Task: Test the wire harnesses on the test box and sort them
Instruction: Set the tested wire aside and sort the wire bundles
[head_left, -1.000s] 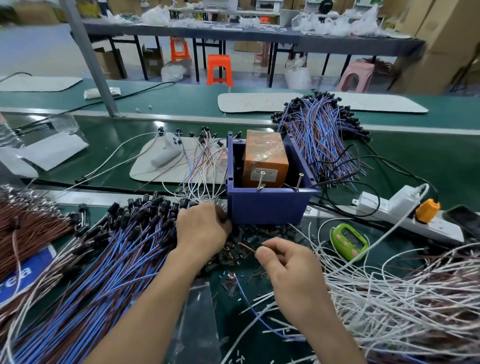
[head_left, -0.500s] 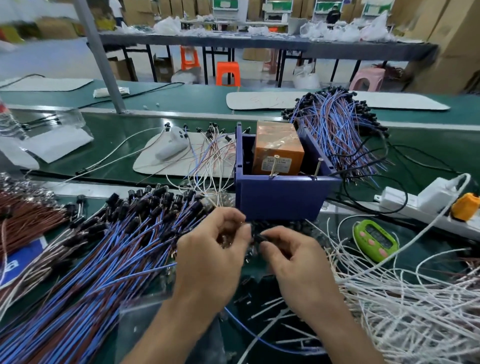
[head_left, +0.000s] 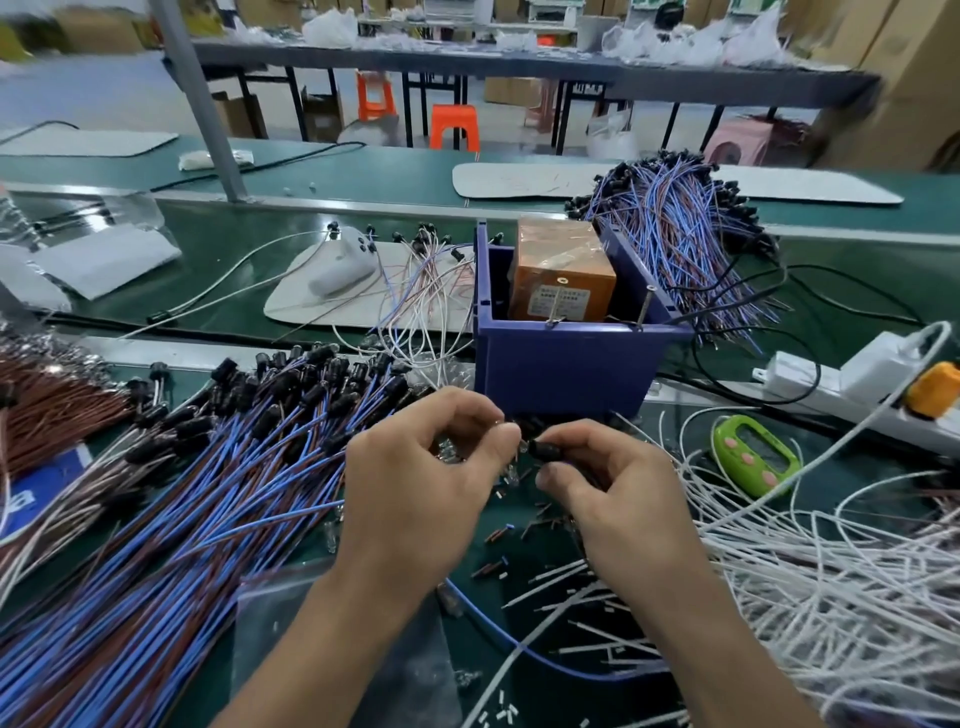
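My right hand (head_left: 618, 499) pinches a small black connector (head_left: 545, 449) between thumb and fingers, just in front of the blue test box (head_left: 561, 364). My left hand (head_left: 421, 483) meets it, fingertips pinching a small clear part at the connector's end. A blue wire (head_left: 498, 629) trails down from under my hands. The blue box holds an orange block (head_left: 563, 270) and has two metal pins on its front rim. A big pile of blue and brown harnesses (head_left: 171, 493) lies at the left; another such pile (head_left: 675, 234) lies behind the box.
Loose white wires (head_left: 831, 587) cover the right side. A green timer (head_left: 753, 457) and a white power strip (head_left: 852, 384) sit right of the box. A few thin harnesses (head_left: 421, 291) and a white remote (head_left: 343, 265) lie on a white mat behind. Brown wires (head_left: 47, 405) lie far left.
Both hands have come together in front of the blue box. My left hand left the harness pile and now pinches at the connector that my right hand holds.
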